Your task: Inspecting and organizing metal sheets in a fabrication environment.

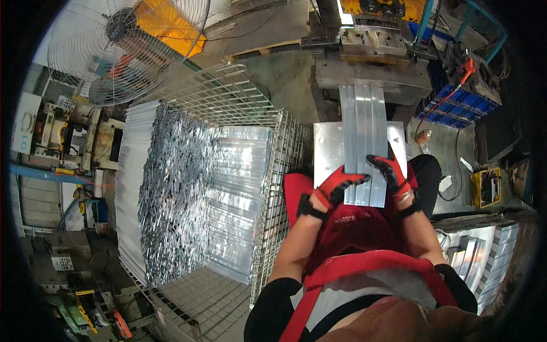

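Note:
Several long silvery metal strips lie side by side in front of me. Their far ends reach the press bed, and their near ends hang over my lap. My left hand, in a red and black glove, grips their left edge with a digit across the top. Gripping the right edge a little farther up is my gloved right hand, its thumb side over the strips. The undersides of both hands are hidden. Beneath the strips is a shiny metal plate.
A wire mesh cage at my left holds stacked metal strips. Ahead stands a press. A large fan is at the far left. Right of me are a blue crate, a yellow crate and more metal pieces.

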`<state>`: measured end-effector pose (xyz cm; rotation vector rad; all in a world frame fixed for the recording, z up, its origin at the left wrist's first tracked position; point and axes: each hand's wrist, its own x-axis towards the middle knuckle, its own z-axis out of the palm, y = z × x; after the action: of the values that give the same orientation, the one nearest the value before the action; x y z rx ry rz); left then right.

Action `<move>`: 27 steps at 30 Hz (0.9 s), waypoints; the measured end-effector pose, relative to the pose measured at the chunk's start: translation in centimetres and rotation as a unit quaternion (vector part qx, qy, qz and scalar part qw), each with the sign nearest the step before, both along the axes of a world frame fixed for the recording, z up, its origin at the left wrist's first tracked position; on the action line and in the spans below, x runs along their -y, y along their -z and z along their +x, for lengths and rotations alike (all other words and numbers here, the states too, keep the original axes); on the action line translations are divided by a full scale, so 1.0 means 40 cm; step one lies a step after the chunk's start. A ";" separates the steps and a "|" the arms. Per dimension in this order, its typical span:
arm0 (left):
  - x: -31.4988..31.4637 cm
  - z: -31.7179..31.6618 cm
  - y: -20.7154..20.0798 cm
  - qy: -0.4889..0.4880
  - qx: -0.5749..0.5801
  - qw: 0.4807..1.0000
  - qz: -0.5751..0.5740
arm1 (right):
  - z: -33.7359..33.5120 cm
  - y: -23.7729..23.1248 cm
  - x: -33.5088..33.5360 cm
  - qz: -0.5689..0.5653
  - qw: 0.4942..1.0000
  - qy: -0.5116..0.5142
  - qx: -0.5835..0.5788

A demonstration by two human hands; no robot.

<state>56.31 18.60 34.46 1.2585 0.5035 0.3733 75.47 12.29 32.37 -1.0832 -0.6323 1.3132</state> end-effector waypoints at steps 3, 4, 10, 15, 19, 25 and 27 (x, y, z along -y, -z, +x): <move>0.003 0.008 0.057 -0.002 0.071 0.993 -0.097 | -0.009 -0.038 -0.009 -0.030 0.999 0.003 -0.028; 0.013 0.010 0.037 0.007 0.071 0.994 -0.087 | 0.006 -0.027 -0.006 -0.031 0.999 -0.014 -0.013; 0.132 -0.029 0.039 -0.002 0.072 0.977 -0.201 | -0.045 -0.087 0.103 -0.001 1.000 -0.006 -0.005; 0.197 -0.064 0.048 -0.009 0.095 0.988 -0.123 | -0.071 -0.150 0.159 -0.051 0.997 -0.051 -0.013; 0.221 -0.092 0.005 -0.017 0.104 0.984 -0.142 | -0.077 -0.141 0.187 -0.074 0.994 -0.073 -0.040; 0.276 -0.129 -0.017 -0.102 0.130 0.983 -0.081 | -0.105 -0.041 0.208 -0.090 0.986 -0.084 -0.116; 0.280 -0.116 -0.022 -0.139 0.118 0.983 0.010 | -0.108 -0.040 0.214 -0.081 0.987 -0.130 -0.038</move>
<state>51.65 7.39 35.33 1.1455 0.4740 0.7559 71.15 3.74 33.95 -1.1020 -0.6333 1.6481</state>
